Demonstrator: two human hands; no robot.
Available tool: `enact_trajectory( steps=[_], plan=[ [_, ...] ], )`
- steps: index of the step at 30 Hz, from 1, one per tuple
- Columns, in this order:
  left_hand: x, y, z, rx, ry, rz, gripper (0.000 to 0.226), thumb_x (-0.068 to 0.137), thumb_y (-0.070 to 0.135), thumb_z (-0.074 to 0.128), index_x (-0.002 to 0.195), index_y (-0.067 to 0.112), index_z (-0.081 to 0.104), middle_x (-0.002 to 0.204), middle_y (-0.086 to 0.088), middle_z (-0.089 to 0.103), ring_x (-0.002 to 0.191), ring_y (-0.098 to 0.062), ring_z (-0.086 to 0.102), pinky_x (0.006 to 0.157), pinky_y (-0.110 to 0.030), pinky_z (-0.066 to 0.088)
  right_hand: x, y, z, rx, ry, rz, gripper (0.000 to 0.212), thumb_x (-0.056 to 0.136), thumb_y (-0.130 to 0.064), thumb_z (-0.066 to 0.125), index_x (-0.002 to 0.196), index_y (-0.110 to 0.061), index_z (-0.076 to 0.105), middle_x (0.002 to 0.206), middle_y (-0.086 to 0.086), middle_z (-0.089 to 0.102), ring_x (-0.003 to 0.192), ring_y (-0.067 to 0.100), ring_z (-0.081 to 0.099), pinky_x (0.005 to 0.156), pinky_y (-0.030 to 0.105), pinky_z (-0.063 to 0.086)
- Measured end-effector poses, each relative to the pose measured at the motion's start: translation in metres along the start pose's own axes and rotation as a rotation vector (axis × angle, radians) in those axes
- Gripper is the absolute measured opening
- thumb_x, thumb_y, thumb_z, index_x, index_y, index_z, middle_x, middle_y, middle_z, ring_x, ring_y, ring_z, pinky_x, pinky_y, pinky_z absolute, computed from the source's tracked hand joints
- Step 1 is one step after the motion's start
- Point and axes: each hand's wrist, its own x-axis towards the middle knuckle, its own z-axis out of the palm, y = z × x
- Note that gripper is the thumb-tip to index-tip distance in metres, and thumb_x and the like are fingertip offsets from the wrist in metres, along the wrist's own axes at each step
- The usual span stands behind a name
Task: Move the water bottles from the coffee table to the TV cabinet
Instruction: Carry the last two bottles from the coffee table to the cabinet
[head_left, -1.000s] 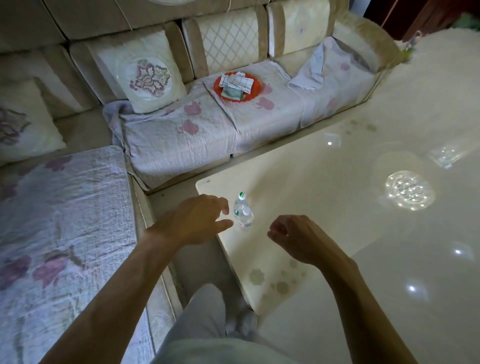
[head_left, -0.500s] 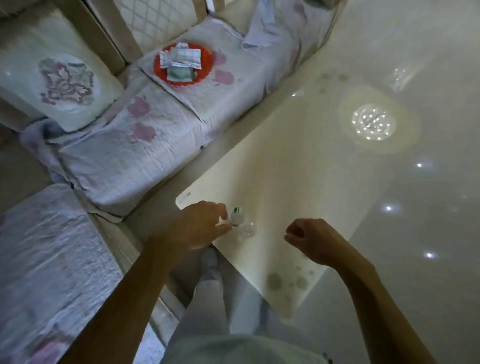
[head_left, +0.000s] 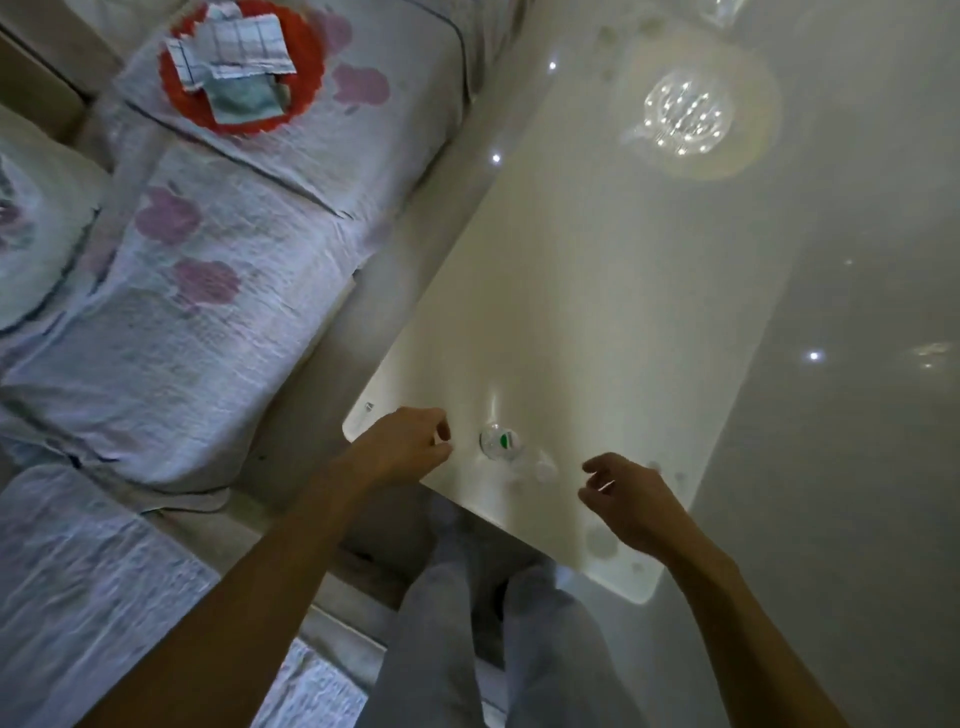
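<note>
Bottle (head_left: 501, 441) upright near the close end of the coffee table (head_left: 597, 312), seen almost straight from above: clear body, cap with a green mark. It stands between your two hands and touches neither.

Your left hand (head_left: 405, 449) is just beside the bottle on its left, over the table's corner. Fingers loosely curled, thumb tip close to the forefinger, nothing held. A narrow gap separates the fingertips from the bottle.

Your right hand (head_left: 631, 499) hovers farther off on the bottle's right. Fingers half curled, thumb apart from them, nothing held.

Table top is glossy and shows a round lamp reflection (head_left: 688, 117). Left of the table is a sofa cover (head_left: 208, 338), quilted with pink flowers. On it lies a red plate (head_left: 306, 88) with folded papers (head_left: 239, 41). Your trousers (head_left: 545, 665) are at the table's end.
</note>
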Motion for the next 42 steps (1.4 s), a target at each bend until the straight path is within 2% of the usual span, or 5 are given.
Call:
enact_trajectory(
  steps=[13,17,21,31,42],
  plan=[
    [0.120,-0.038,0.105,-0.223,-0.020,-0.006,0.087,0.074,0.018,0.076,0.144,0.032,0.027,0.139,-0.005,0.044,0.122,-0.024,0.049,0.099,-0.038,0.046,0.103,0.046,0.131,0.457,0.036,0.212,0.086,0.074,-0.022,0.083,0.144,-0.019,0.033,0.146,0.008,0.044,0.122,0.027,0.053,0.100,0.039,0.047],
    [0.153,-0.038,0.134,-0.200,0.019,0.103,0.092,0.074,0.021,0.077,0.146,0.035,0.022,0.145,-0.002,0.038,0.131,-0.023,0.039,0.109,-0.045,0.039,0.136,0.061,0.165,0.511,0.160,0.117,0.080,0.074,-0.038,0.081,0.140,-0.020,0.038,0.143,0.004,0.048,0.128,0.021,0.051,0.113,0.042,0.037],
    [0.172,-0.032,0.157,-0.231,0.090,0.183,0.082,0.074,0.027,0.078,0.141,0.036,0.032,0.145,0.002,0.040,0.129,-0.020,0.040,0.108,-0.041,0.038,0.162,0.079,0.191,0.587,0.284,0.050,0.062,0.073,-0.040,0.080,0.123,-0.013,0.054,0.118,0.005,0.064,0.107,0.018,0.064,0.104,0.044,0.049],
    [0.139,-0.001,0.166,-0.292,0.290,0.134,0.075,0.066,0.037,0.083,0.129,0.021,0.046,0.124,-0.003,0.057,0.110,-0.018,0.056,0.089,-0.025,0.045,0.128,0.078,0.156,0.731,0.380,0.143,0.078,0.073,-0.032,0.082,0.139,-0.017,0.042,0.140,0.008,0.053,0.127,0.026,0.052,0.099,0.029,0.037],
    [-0.003,0.111,0.104,-0.407,0.477,0.164,0.079,0.058,0.035,0.089,0.124,0.016,0.050,0.113,-0.005,0.056,0.100,-0.020,0.058,0.083,-0.031,0.053,-0.014,0.090,0.017,0.837,0.500,-0.050,0.073,0.073,-0.033,0.082,0.135,-0.023,0.045,0.130,0.002,0.058,0.105,0.018,0.059,0.079,0.016,0.043]
  ],
)
